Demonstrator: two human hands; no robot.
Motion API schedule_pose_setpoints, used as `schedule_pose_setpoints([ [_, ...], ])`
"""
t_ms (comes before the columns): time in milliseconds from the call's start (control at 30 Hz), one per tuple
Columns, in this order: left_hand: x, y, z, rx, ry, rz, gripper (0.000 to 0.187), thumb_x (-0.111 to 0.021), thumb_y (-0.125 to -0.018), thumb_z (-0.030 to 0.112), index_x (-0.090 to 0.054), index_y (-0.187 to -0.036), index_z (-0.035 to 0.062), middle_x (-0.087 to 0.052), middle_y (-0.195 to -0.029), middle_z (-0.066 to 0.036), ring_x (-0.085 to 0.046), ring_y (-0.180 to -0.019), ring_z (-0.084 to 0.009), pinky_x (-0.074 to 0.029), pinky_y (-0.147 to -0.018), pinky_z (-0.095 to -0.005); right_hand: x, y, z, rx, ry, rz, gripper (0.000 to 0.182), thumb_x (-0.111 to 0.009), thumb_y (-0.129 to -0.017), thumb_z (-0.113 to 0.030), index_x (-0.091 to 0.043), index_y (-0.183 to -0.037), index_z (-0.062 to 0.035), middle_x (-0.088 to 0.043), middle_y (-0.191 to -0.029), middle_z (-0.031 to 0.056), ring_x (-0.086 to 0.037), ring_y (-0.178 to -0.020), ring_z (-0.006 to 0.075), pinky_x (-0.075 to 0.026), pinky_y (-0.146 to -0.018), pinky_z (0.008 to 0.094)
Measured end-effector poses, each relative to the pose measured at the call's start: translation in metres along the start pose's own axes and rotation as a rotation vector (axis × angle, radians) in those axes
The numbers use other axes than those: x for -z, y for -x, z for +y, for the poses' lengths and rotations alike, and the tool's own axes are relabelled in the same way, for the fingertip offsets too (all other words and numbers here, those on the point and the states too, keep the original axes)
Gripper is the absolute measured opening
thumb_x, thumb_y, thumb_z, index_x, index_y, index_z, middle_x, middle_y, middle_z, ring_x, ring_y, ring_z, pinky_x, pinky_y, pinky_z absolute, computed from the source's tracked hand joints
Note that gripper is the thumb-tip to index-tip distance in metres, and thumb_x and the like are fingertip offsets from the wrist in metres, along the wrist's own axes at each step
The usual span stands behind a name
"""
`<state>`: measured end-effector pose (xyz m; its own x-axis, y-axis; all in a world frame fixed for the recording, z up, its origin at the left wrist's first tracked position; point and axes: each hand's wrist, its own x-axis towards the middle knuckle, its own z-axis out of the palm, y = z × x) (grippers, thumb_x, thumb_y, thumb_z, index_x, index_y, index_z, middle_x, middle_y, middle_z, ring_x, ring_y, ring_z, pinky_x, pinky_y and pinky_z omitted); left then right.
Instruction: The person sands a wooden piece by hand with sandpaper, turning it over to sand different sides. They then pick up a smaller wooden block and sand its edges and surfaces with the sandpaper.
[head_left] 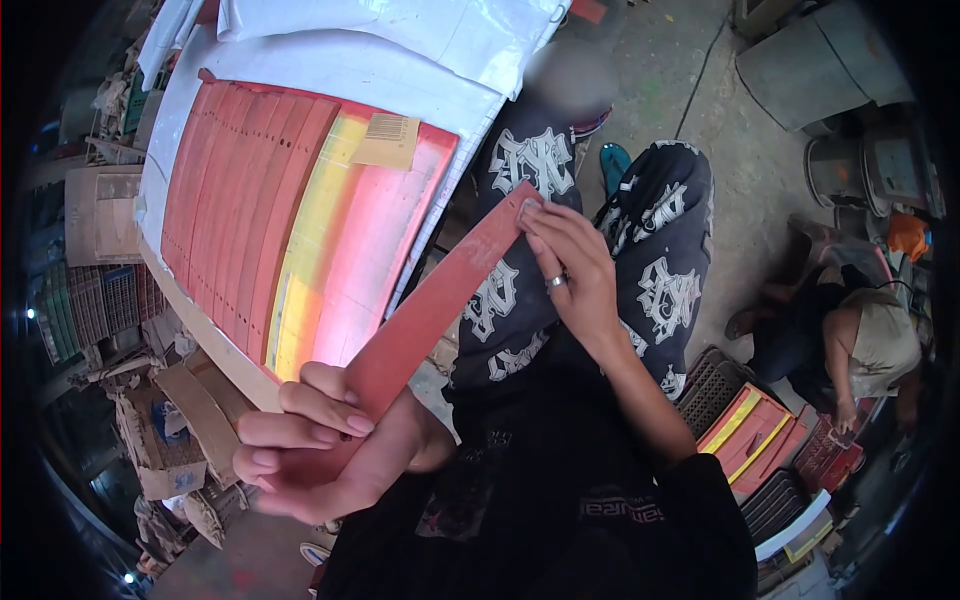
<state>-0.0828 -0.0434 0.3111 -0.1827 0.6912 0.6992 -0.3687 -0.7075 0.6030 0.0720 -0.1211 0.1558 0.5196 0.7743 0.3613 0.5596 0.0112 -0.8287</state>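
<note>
A long, flat red slat [435, 300] lies slanted across the view, with pale dusty marks toward its upper end. My left hand [320, 445] is closed round its lower end, palm up, with the fingers curled over the edge. Near the upper end, my right hand [575, 265] pinches a small greyish piece [527, 211] that looks like sandpaper and presses it against the slat's face. The fingers hide most of that piece. To the left, several similar red slats [240, 200] with small holes lie side by side on a covered table.
White sheeting [350, 70] covers the table. Beside the slats lies a pink and yellow painted panel [365, 240] with a cardboard piece [387, 141] on it. At right a seated person [865, 340] works near red parts with yellow strips [745, 430]. Cardboard boxes [190, 420] stand at left.
</note>
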Motion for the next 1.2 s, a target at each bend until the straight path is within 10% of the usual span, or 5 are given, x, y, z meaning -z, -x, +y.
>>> schedule_pose_setpoints([
  [167, 0.009, -0.007, -0.01, -0.189, 0.002, 0.036, 0.059, -0.028, -0.103, 0.061, -0.049, -0.123, 0.0101, -0.05, -0.089, -0.01, -0.042, -0.049, -0.0159, -0.035, -0.042, -0.028, -0.007, 0.004, 0.027, -0.05, -0.042, 0.032, 0.027, -0.068, -0.092, -0.005, -0.072, -0.118, -0.0037, -0.072, -0.119, 0.0119, -0.066, -0.116, 0.0306, -0.05, -0.097, 0.04],
  [667, -0.005, -0.017, -0.019, -0.249, -0.594, 0.245, 0.053, -0.026, -0.107, 0.059, -0.045, -0.107, 0.0093, -0.042, -0.078, -0.005, -0.038, -0.046, -0.0137, -0.039, -0.037, -0.0273, -0.024, -0.004, 0.022, -0.024, -0.072, 0.103, 0.034, -0.064, -0.092, 0.004, -0.068, -0.126, 0.0012, -0.068, -0.128, 0.0172, -0.066, -0.118, 0.0292, -0.051, -0.101, 0.0364],
  [1200, -0.009, -0.022, -0.024, -0.214, -0.553, 0.258, 0.054, -0.029, -0.106, 0.06, -0.043, -0.101, 0.0075, -0.041, -0.077, -0.005, -0.041, -0.045, -0.0143, -0.044, -0.037, -0.0263, -0.028, -0.011, 0.039, 0.03, -0.037, 0.151, 0.045, -0.068, -0.082, 0.006, -0.069, -0.126, -0.0025, -0.068, -0.125, 0.016, -0.069, -0.108, 0.0295, -0.055, -0.085, 0.0363],
])
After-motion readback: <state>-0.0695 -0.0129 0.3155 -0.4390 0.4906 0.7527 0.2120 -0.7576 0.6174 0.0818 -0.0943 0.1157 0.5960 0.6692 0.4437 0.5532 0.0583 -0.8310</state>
